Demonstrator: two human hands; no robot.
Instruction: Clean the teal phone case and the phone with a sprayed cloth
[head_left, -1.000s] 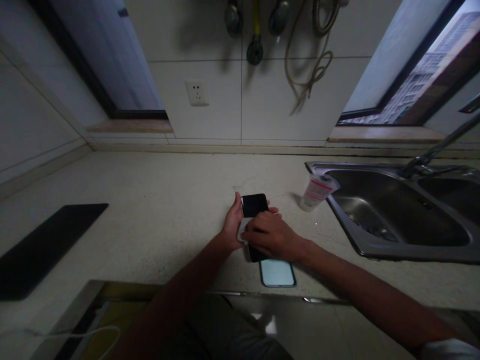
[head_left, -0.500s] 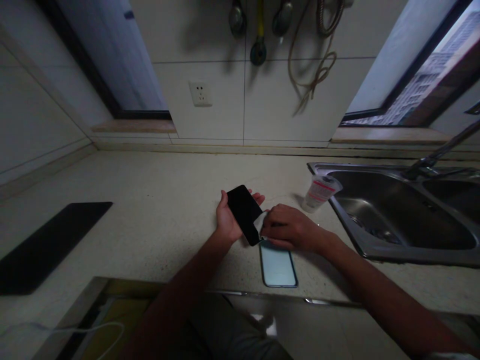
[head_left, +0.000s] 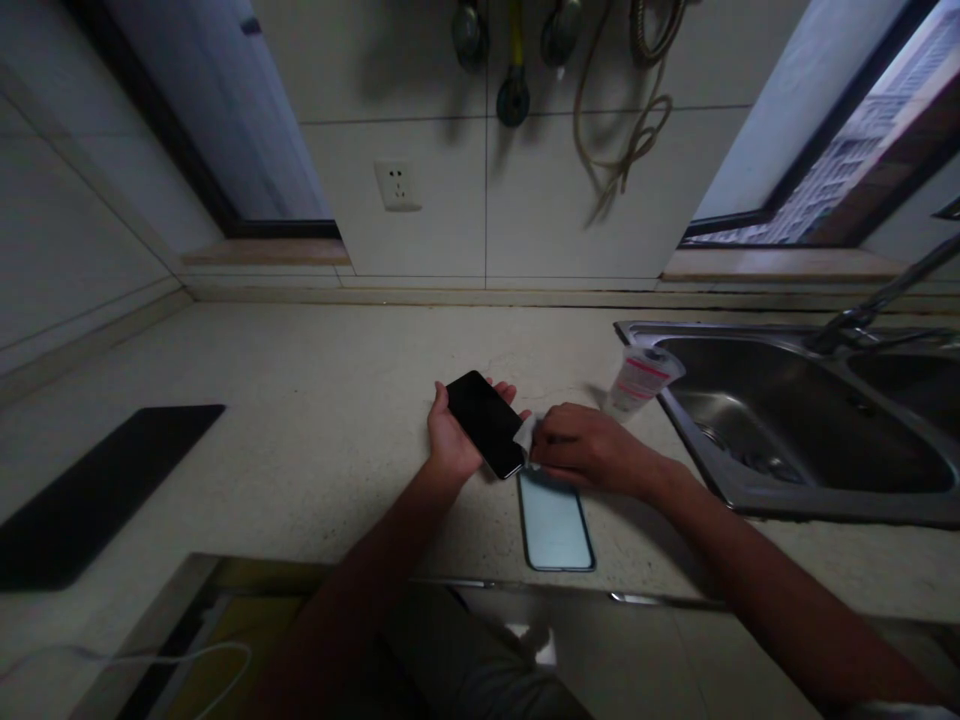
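A smartphone (head_left: 484,422) with a dark screen rests tilted in my left hand (head_left: 451,440), whose thumb lies along its left edge while the fingers show past its far side. My right hand (head_left: 583,446) pinches a small white tissue (head_left: 527,437) at the phone's lower right edge; the fingertips are partly hidden behind it. Below that hand, a pale phone case (head_left: 558,525) with a dark rim lies on the counter, its upper end partly covered by the hand.
A clear plastic cup (head_left: 641,383) with red print leans by the steel sink (head_left: 795,420) on the right. The countertop (head_left: 337,370) carries a black flat panel (head_left: 97,490) at left. A white cable (head_left: 202,655) hangs over an opening below the counter.
The phone has tipped slightly and shifted a little left with my left hand. The tissue in my right hand has moved from over its screen to its edge.
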